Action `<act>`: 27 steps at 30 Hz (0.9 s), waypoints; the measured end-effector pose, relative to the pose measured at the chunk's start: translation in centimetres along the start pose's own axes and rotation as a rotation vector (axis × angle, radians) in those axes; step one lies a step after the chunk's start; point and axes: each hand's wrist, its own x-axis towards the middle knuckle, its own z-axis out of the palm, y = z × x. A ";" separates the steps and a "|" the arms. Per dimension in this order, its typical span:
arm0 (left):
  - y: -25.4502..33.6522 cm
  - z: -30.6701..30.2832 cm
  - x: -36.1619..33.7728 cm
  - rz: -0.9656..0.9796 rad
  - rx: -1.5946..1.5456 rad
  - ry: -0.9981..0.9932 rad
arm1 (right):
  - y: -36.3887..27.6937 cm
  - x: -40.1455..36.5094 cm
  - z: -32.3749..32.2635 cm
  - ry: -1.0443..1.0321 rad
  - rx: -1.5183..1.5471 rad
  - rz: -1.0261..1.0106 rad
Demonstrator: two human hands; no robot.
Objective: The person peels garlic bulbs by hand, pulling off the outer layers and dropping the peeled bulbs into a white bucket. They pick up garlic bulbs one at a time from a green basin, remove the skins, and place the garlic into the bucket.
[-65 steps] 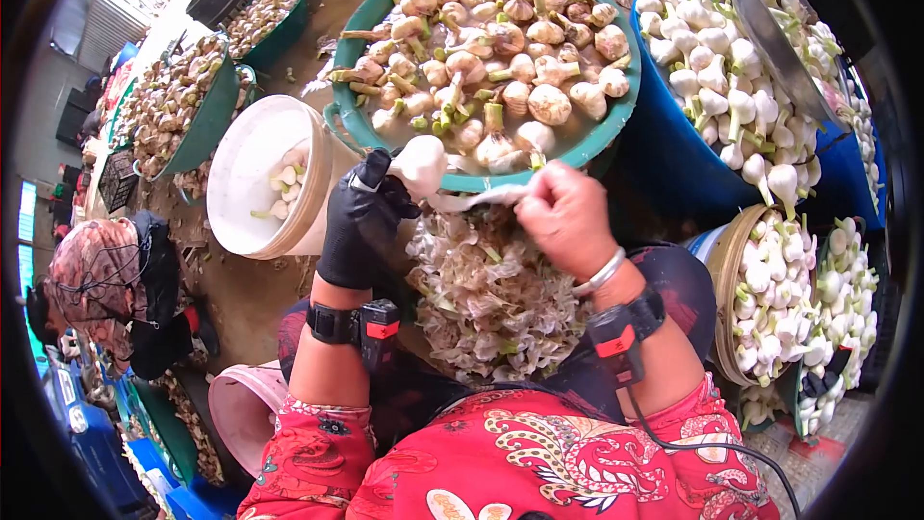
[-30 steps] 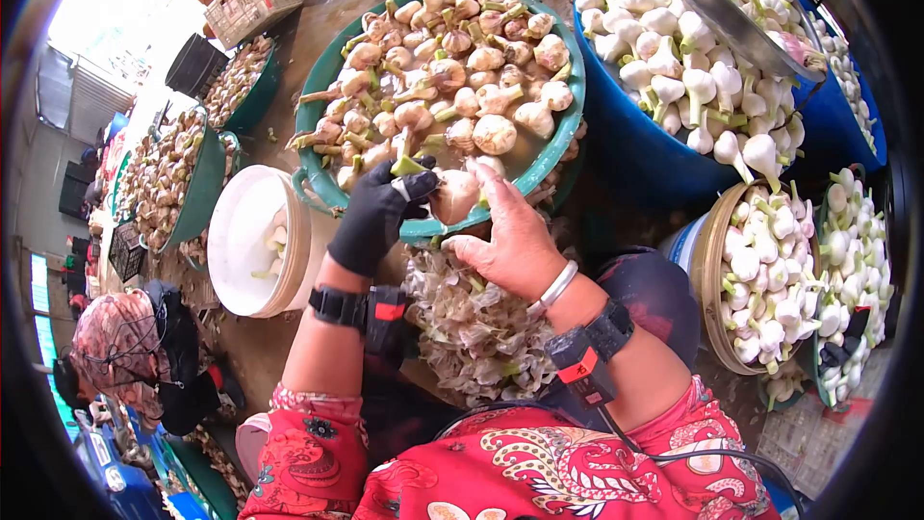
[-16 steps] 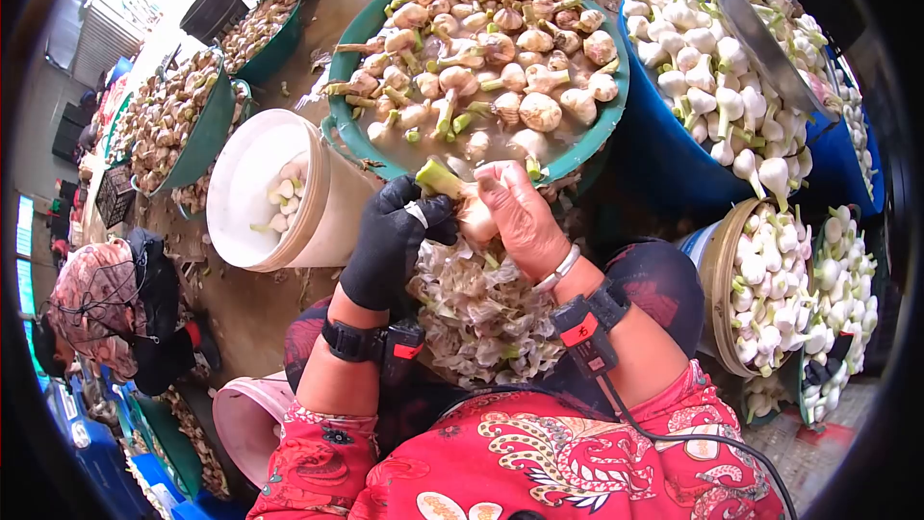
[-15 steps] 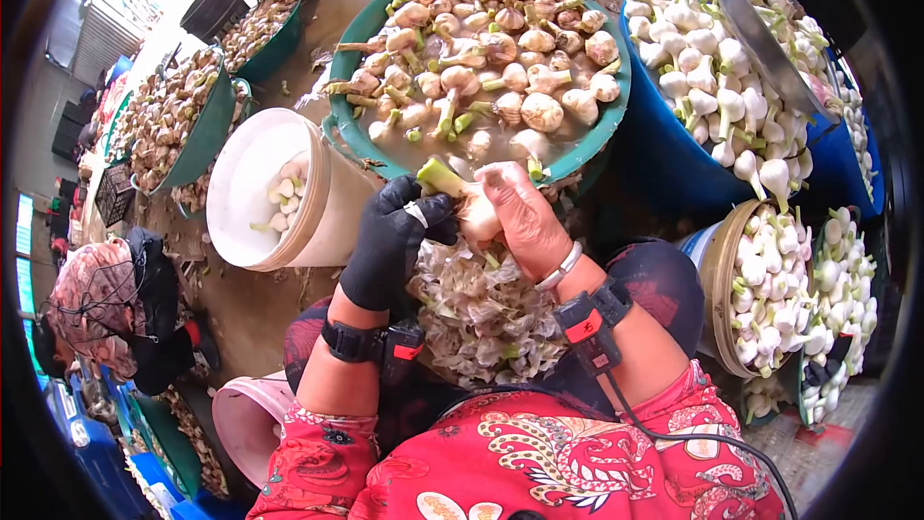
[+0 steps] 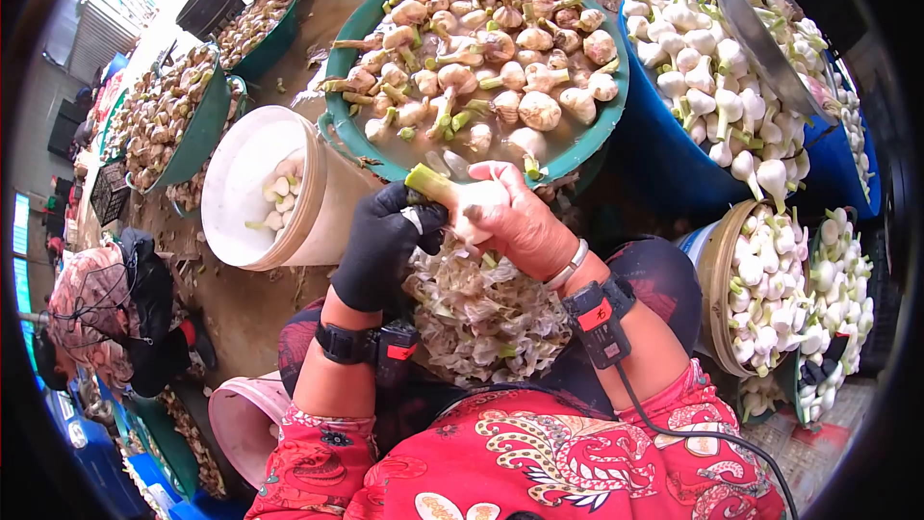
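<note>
Between my two hands is a garlic bulb (image 5: 478,200) with a thick green stem pointing up and left. My left hand (image 5: 383,241), in a black glove with bare fingertips, is closed round the stem side. The bare fingers of my right hand (image 5: 529,226) grip the bulb's right side, and some of the skin hangs loose below it. A heap of peeled garlic skins (image 5: 486,313) lies in my lap under both hands. Just beyond them stands a green tub (image 5: 361,149) of murky water with many unpeeled garlic bulbs (image 5: 462,53).
A white bucket (image 5: 332,197) with a few clean bulbs stands left of the tub. Blue tubs (image 5: 664,149) and a beige-rimmed bucket (image 5: 714,299) full of white garlic stand right. A pink bucket (image 5: 241,414) is lower left. Another person (image 5: 101,303) sits at far left.
The bulb has turned, and more of its pale surface shows. My right hand has shifted slightly right and down, with its fingers now across the bulb. My left hand has moved slightly left.
</note>
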 end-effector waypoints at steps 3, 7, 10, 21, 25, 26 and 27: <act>-0.9 -0.2 -0.2 0.020 0.145 0.017 | 0.5 -0.1 -0.3 0.033 0.149 0.059; -2.3 0.1 -0.1 0.228 0.449 0.012 | -0.5 -0.3 -0.9 -0.128 0.329 0.340; -1.5 0.5 -0.5 0.205 0.403 0.005 | -0.9 -0.6 -1.1 -0.208 0.412 0.377; -1.2 0.9 -0.1 0.079 0.070 0.011 | 0.5 -0.6 -0.4 0.016 0.056 0.061; -1.5 0.7 -0.1 0.126 0.174 0.034 | 0.7 -0.7 -0.7 0.020 0.116 0.133; -1.7 0.6 0.0 0.145 0.225 0.038 | 0.4 -0.6 -0.9 -0.037 0.150 0.178; -1.9 0.6 0.0 0.143 0.224 0.038 | 0.3 -0.6 -1.2 -0.036 0.150 0.180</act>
